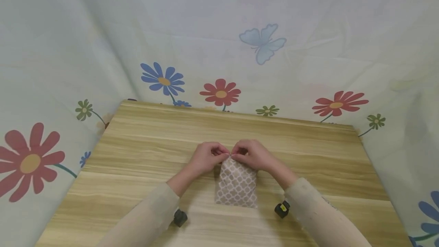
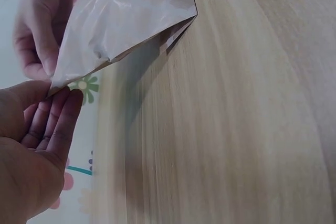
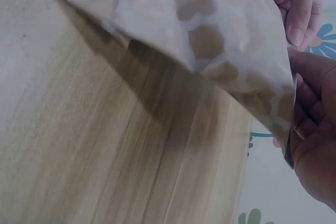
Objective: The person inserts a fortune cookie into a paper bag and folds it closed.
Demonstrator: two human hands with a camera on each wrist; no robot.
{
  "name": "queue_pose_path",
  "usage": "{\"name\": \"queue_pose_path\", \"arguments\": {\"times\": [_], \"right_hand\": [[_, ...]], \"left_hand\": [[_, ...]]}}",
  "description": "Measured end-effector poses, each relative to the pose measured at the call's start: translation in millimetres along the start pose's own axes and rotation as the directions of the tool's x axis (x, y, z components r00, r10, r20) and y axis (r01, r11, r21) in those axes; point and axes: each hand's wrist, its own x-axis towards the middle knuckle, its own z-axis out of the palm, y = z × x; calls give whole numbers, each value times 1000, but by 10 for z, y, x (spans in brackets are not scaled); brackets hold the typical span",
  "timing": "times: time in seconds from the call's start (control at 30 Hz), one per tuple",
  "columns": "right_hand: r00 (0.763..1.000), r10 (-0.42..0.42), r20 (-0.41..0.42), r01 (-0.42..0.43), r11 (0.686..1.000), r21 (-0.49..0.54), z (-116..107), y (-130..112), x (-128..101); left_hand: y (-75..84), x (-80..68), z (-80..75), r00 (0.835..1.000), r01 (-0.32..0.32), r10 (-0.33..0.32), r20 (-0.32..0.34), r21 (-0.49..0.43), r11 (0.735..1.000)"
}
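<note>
A small flat bag (image 1: 237,186) with a beige and white quatrefoil pattern stands out from the wooden table, its top edge raised toward the far side. My left hand (image 1: 207,157) pinches that top edge between thumb and fingers. Close beside it, my right hand (image 1: 253,155) pinches the same edge, the two sets of fingertips almost meeting. In the left wrist view the bag (image 2: 131,19) looks thin and glossy, with one corner between the left thumb and fingers. The right wrist view shows the bag's lower side (image 3: 210,40) slanting above the tabletop. Its inside is hidden.
The wood-grain table (image 1: 154,136) spreads around the bag. Behind it hangs a pale cloth (image 1: 192,22) printed with flowers and a butterfly. A small black device (image 1: 180,217) sits at the left sleeve, and another black device (image 1: 282,209) at the right sleeve.
</note>
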Motion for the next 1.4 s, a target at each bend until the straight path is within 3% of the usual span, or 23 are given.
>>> {"name": "queue_pose_path", "arguments": {"times": [0.37, 0.6, 0.73, 0.97, 1.1, 1.3, 1.4], "right_hand": [[1000, 6, 7, -6, 1000, 11, -23, 81, -76], [997, 74, 21, -74, 996, 47, -28, 157, -172], [999, 48, 3, -48, 997, 65, -25, 208, -206], [996, 90, -17, -88, 990, 108, -16, 328, -271], [998, 59, -35, -55, 993, 102, -22, 336, -281], [993, 119, -26, -115, 988, 102, -40, 331, -344], [994, 106, -36, -102, 990, 93, -29, 341, -369]], "left_hand": [[-3, 8, -76, 1000, -12, 12, 11, 12, 1000], [-33, 12, -74, 999, -21, 20, 31, 17, 1000], [-59, 18, -68, 999, -28, 28, 21, 17, 999], [-87, 29, -76, 1000, -17, 17, 7, 28, 999], [-100, 29, -83, 1000, -18, 18, -6, 31, 999], [-139, 6, -82, 999, -43, 43, -25, 33, 999], [-161, -7, -75, 998, -59, 60, -22, 30, 998]]}}
